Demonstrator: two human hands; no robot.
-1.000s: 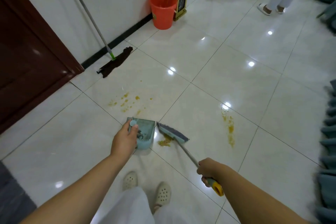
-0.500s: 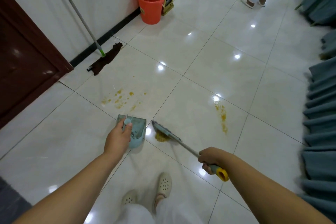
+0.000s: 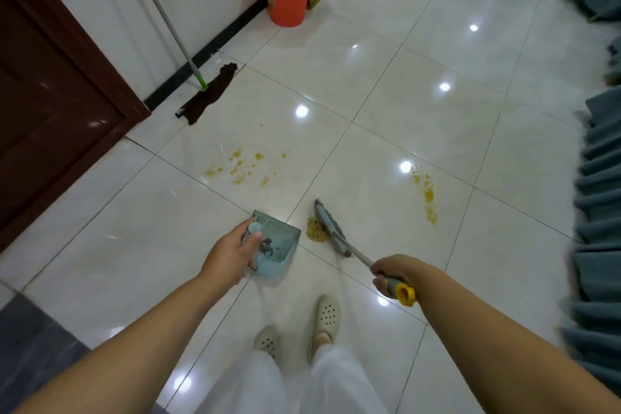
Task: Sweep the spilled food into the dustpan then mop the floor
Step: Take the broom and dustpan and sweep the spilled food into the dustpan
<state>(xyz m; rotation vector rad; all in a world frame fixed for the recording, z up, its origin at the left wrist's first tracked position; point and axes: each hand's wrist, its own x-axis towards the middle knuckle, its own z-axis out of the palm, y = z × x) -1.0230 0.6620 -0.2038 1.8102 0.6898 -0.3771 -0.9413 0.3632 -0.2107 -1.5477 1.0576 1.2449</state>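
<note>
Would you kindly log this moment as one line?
left hand holds dustpan | right hand holds broom | food pile between | mop unused

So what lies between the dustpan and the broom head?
In the head view, a small heap of gathered food lies between the dustpan and the broom head, against the bristles.

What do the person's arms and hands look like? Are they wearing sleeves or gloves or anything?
No gloves and no sleeves in view: both forearms are bare right up to the picture's edge. The left hand and right hand show no rings, watches or bracelets that I can see. Lower down, the person wears white trousers and pale clogs with holes.
</note>
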